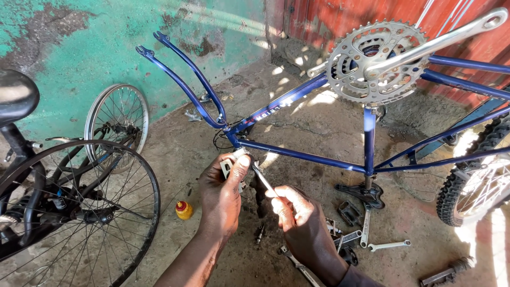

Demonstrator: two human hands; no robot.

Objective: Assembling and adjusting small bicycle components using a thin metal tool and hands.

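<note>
A blue bicycle frame (297, 154) stands upside down, its fork (186, 85) pointing up at the left and its silver chainring and crank (380, 61) at the top right. My left hand (223, 191) grips a small grey part (229, 166) just under the frame's head end. My right hand (300, 218) holds a thin silver tool (263, 180), which points up and left toward that part.
A spoked wheel (79, 212) of another bicycle fills the lower left, with a black saddle (16, 95) above it. A loose rim (117, 125) leans on the green wall. Spanners (388, 245), pedals (349, 212) and a small yellow bottle (184, 210) lie on the concrete. A knobbly tyre (473, 180) is at the right.
</note>
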